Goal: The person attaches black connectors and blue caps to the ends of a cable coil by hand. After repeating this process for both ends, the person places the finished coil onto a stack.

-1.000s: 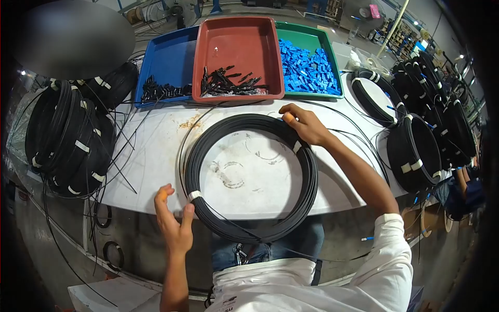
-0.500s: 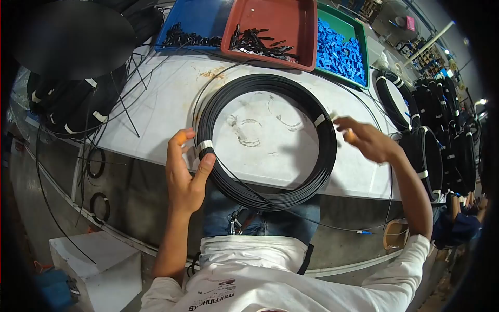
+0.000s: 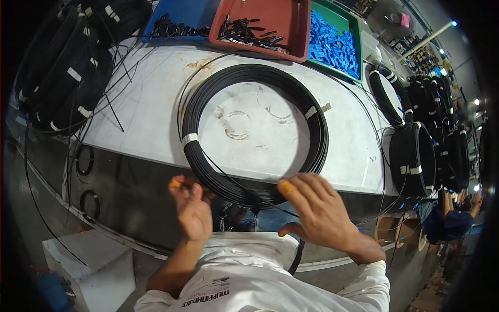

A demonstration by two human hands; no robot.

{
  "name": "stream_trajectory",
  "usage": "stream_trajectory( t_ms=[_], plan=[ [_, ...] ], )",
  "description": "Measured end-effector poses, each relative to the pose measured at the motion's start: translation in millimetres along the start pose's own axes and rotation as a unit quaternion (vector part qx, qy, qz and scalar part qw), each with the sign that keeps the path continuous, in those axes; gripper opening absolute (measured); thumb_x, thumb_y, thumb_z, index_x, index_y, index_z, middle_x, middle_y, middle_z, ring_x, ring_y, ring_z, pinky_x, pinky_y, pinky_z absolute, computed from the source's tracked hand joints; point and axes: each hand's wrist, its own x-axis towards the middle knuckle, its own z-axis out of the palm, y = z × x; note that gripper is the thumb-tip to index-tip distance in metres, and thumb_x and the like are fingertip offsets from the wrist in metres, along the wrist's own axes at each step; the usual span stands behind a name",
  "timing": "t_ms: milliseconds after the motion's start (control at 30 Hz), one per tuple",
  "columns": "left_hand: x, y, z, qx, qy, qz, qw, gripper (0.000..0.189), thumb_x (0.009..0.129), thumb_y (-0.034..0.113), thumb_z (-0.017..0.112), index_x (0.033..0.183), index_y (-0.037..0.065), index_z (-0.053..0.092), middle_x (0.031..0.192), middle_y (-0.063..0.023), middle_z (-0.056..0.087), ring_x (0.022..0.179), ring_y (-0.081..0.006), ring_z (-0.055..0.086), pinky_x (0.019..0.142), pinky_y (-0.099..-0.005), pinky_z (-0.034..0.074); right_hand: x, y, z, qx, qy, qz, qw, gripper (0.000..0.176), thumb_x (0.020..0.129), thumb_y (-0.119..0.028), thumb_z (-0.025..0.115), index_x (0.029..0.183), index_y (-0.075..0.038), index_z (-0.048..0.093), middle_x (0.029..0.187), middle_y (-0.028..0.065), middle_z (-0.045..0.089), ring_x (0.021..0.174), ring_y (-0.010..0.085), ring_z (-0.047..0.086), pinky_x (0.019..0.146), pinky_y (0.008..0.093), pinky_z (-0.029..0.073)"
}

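Note:
A large coil of black cable (image 3: 193, 109) lies on the white table, its near side reaching past the front edge. White tape (image 3: 190, 139) wraps its left side, and another wrap (image 3: 311, 113) with a loose tail binds the right. My left hand (image 3: 193, 210) is beside the coil's lower left, palm up, with loosely bent fingers and nothing seen in them. Orange covers one fingertip. Over the lower right of the coil, my right hand (image 3: 317, 210) has its fingers stretched out, fingertips at the cable. One loose cable strand crosses the coil's near part and passes beneath this hand.
Blue (image 3: 182, 15), red (image 3: 260, 13) and green (image 3: 332, 21) trays of small parts stand along the back of the white table (image 3: 150, 119). More cable coils are piled at left (image 3: 67, 73) and right (image 3: 416, 156). A white box (image 3: 88, 260) sits below left.
My right hand has come from the coil's right side to its lower right. My left hand has left the left tape and moved down. A loose tape tail now shows at the right wrap.

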Motion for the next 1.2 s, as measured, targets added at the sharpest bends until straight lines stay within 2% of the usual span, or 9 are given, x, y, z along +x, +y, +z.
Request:
stream_trajectory(
  t_ms=[200, 400, 500, 733, 800, 867, 967, 1067, 1200],
  plan=[
    [-22, -16, 35, 0.045, -0.123, 0.025, 0.991, 0.062, 0.095, 0.013, 0.063, 0.139, 0.018, 0.019, 0.132, -0.0148, 0.043, 0.120, -0.0258, 0.046, 0.105, -0.0448, 0.037, 23, -18, 16, -0.013, 0.014, 0.007, 1.000, 0.106, 0.061, -0.035, 0.085, 0.150, -0.013, 0.034, 0.100, 0.0113, 0.063, 0.098, 0.0256, 0.061, 0.093, 0.0401, 0.046],
    [-33, -22, 15, 0.128, -0.180, 0.112, 0.969, 0.064, 0.097, 0.055, 0.049, 0.142, 0.019, 0.021, 0.140, -0.0154, 0.039, 0.126, -0.0308, 0.045, 0.107, -0.0471, 0.034, 48, -38, 29, -0.043, -0.019, 0.015, 0.999, 0.116, 0.060, -0.037, 0.084, 0.156, -0.020, 0.023, 0.077, 0.0043, 0.065, 0.068, 0.0237, 0.067, 0.066, 0.0357, 0.054],
    [-43, -12, 16, 0.158, -0.194, 0.186, 0.950, 0.071, 0.095, 0.061, 0.050, 0.141, 0.017, 0.020, 0.140, -0.0146, 0.038, 0.126, -0.0289, 0.043, 0.107, -0.0451, 0.033, 47, -51, 26, -0.084, 0.117, -0.027, 0.989, 0.097, 0.075, -0.028, 0.075, 0.157, -0.019, 0.024, 0.070, 0.0045, 0.063, 0.058, 0.0205, 0.065, 0.052, 0.0348, 0.052],
    [-53, 35, 57, 0.224, -0.212, 0.314, 0.898, 0.087, 0.084, 0.075, 0.057, 0.137, 0.017, 0.020, 0.144, -0.0176, 0.036, 0.134, -0.0278, 0.032, 0.113, -0.0410, 0.021, 34, -80, -13, 0.072, 0.202, 0.009, 0.977, 0.094, 0.067, -0.017, 0.076, 0.151, -0.015, 0.033, 0.072, 0.0086, 0.064, 0.058, 0.0280, 0.066, 0.049, 0.0393, 0.051],
    [-34, 18, 41, 0.182, -0.241, 0.398, 0.866, 0.074, 0.090, 0.064, 0.059, 0.134, 0.015, 0.027, 0.137, -0.0161, 0.043, 0.123, -0.0228, 0.044, 0.104, -0.0391, 0.035, 30, -83, -36, 0.139, 0.222, 0.033, 0.964, 0.102, 0.060, -0.008, 0.080, 0.149, -0.014, 0.032, 0.077, 0.0109, 0.068, 0.066, 0.0322, 0.068, 0.060, 0.0381, 0.055],
    [-20, -15, 2, 0.181, -0.203, 0.215, 0.938, 0.053, 0.091, 0.041, 0.064, 0.124, 0.013, 0.034, 0.117, -0.0165, 0.053, 0.102, -0.0233, 0.053, 0.088, -0.0326, 0.043, 25, -79, -51, 0.182, 0.299, 0.000, 0.937, 0.105, 0.062, -0.006, 0.077, 0.151, -0.018, 0.023, 0.084, 0.0118, 0.069, 0.066, 0.0340, 0.069, 0.056, 0.0398, 0.054],
    [-16, -79, -12, 0.178, -0.244, -0.063, 0.951, 0.038, 0.091, 0.030, 0.067, 0.114, 0.012, 0.043, 0.101, -0.0123, 0.058, 0.090, -0.0235, 0.061, 0.075, -0.0307, 0.049, 25, -66, -72, 0.265, 0.432, -0.071, 0.859, 0.095, 0.059, 0.002, 0.074, 0.145, 0.003, 0.032, 0.146, 0.0179, 0.041, 0.093, 0.0150, 0.066, 0.069, 0.0259, 0.053],
    [-45, -117, 3, 0.113, -0.198, -0.483, 0.845, 0.046, 0.090, 0.047, 0.066, 0.120, 0.017, 0.048, 0.116, -0.0172, 0.058, 0.108, -0.0309, 0.061, 0.088, -0.0502, 0.051, 14, -91, -122, 0.436, 0.461, -0.002, 0.773, 0.087, 0.059, 0.002, 0.068, 0.141, 0.006, 0.037, 0.095, 0.0198, 0.067, 0.058, 0.0156, 0.065, 0.056, 0.0253, 0.053],
    [-68, -138, 43, -0.232, -0.341, -0.595, 0.690, 0.059, 0.083, 0.059, 0.069, 0.121, 0.020, 0.046, 0.131, -0.0216, 0.049, 0.124, -0.0364, 0.050, 0.101, -0.0593, 0.042, 7, -99, -142, 0.433, 0.561, -0.087, 0.700, 0.067, 0.072, -0.011, 0.064, 0.134, 0.008, 0.047, 0.070, 0.0141, 0.060, 0.041, 0.0170, 0.051, 0.041, 0.0259, 0.041]
  ],
)
